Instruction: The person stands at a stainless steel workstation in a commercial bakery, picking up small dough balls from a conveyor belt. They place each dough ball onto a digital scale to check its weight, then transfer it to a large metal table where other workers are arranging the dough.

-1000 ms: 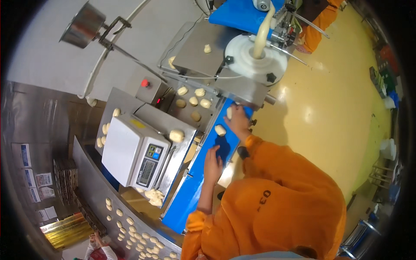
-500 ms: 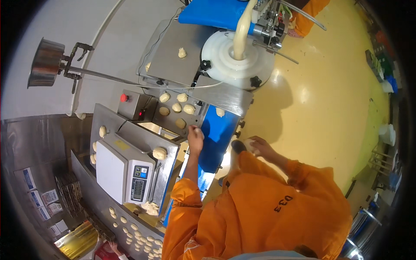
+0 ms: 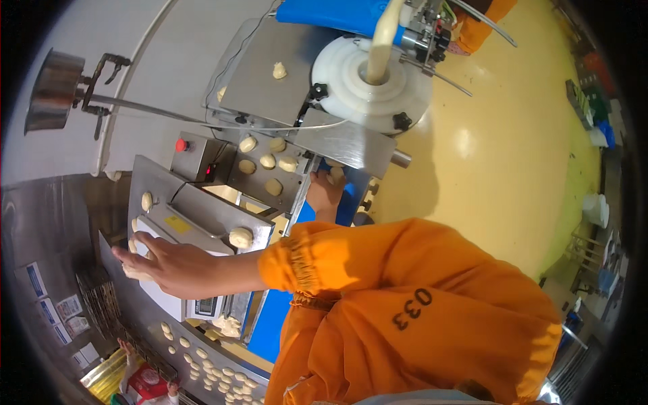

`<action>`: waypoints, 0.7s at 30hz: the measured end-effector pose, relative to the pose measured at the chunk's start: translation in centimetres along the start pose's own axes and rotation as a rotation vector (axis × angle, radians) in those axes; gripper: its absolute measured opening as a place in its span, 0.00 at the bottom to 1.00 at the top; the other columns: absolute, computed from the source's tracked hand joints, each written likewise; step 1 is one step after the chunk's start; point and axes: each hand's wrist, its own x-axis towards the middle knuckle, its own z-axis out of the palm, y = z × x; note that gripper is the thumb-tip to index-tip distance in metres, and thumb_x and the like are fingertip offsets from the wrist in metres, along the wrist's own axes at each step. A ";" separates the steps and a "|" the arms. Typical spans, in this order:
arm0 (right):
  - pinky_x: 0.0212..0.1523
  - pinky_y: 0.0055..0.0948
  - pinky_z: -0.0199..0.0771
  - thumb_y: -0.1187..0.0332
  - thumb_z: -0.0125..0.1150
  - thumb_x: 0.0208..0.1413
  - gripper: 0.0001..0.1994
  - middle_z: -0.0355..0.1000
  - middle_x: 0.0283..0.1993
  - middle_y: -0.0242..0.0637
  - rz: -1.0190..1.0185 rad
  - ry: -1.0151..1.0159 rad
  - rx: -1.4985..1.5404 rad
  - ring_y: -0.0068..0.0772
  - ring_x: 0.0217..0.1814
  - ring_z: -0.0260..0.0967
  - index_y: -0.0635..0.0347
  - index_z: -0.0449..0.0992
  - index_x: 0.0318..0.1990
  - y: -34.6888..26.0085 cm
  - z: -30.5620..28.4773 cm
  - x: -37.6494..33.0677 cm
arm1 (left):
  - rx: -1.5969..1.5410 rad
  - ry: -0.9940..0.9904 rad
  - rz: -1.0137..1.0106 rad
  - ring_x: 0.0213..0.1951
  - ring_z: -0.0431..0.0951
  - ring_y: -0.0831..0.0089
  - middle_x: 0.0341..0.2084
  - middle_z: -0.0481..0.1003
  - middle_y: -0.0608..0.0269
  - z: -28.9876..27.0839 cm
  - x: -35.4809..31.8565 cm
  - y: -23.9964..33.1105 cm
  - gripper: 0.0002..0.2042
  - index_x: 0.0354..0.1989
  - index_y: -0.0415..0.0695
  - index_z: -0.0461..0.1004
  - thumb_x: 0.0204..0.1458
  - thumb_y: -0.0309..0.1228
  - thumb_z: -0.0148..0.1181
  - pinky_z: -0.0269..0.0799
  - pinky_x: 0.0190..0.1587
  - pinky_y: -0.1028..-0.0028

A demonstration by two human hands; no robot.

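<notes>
- We find the right hand (image 3: 169, 263) stretched over the top of the scale (image 3: 169, 302), well apart from the left, fingers pointing leftward. A pale shape (image 3: 138, 274) shows beneath them; from this angle we cannot tell whether it is gripped or merely lying there.
- We judge that the orange sleeve (image 3: 297, 260) is best kept from leaning on the scale, as stray weight could spoil a reading.
- Just right of the scale, on its steel stand (image 3: 262, 233), sits a plump, rounded dough ball (image 3: 241, 237); at its lower right lies a ragged dough lump (image 3: 228, 327), unshaped.
- Farther right of the scale, we record the left hand (image 3: 327, 194) at the blue belt (image 3: 349, 204), thumb and fingers closed around a soft dough piece (image 3: 335, 176). A light, cupped hold would serve best here, in our view; a hard pinch would likely dent it.
- Beyond the scale, toward its upper right, a dull metal tray (image 3: 253, 182) bears six dough ovals (image 3: 268, 161).
- Farther that way, a smooth dough rope (image 3: 383, 40) enters a ringed white disc (image 3: 337, 91).
- Well below the scale, we note a co-worker (image 3: 150, 381) beside many small dough rolls (image 3: 216, 373).
</notes>
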 end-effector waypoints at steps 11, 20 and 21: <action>0.56 0.33 0.69 0.73 0.58 0.54 0.20 0.70 0.53 0.44 0.384 0.048 0.147 0.42 0.54 0.70 0.60 0.70 0.56 8.5 -1.4 -20.4 | 0.042 -0.012 0.002 0.50 0.70 0.51 0.51 0.67 0.55 2.3 -1.3 -2.3 0.28 0.49 0.46 0.70 0.43 0.47 0.69 0.74 0.44 0.56; 0.39 0.45 0.77 0.65 0.60 0.54 0.19 0.67 0.53 0.42 0.695 0.248 -0.808 0.52 0.41 0.75 0.54 0.69 0.54 17.7 -10.4 -25.9 | -2.097 -0.375 -0.299 0.42 0.72 0.61 0.41 0.68 0.59 -4.2 -16.4 -14.0 0.22 0.45 0.45 0.66 0.49 0.47 0.60 0.74 0.33 0.69; 0.37 0.47 0.77 0.63 0.60 0.54 0.23 0.64 0.57 0.43 0.740 0.149 -0.884 0.55 0.39 0.75 0.53 0.66 0.57 18.9 -9.8 -25.7 | -2.310 -0.331 -0.212 0.43 0.71 0.62 0.42 0.67 0.58 -6.2 -19.2 -13.8 0.24 0.45 0.45 0.66 0.48 0.50 0.61 0.73 0.33 0.69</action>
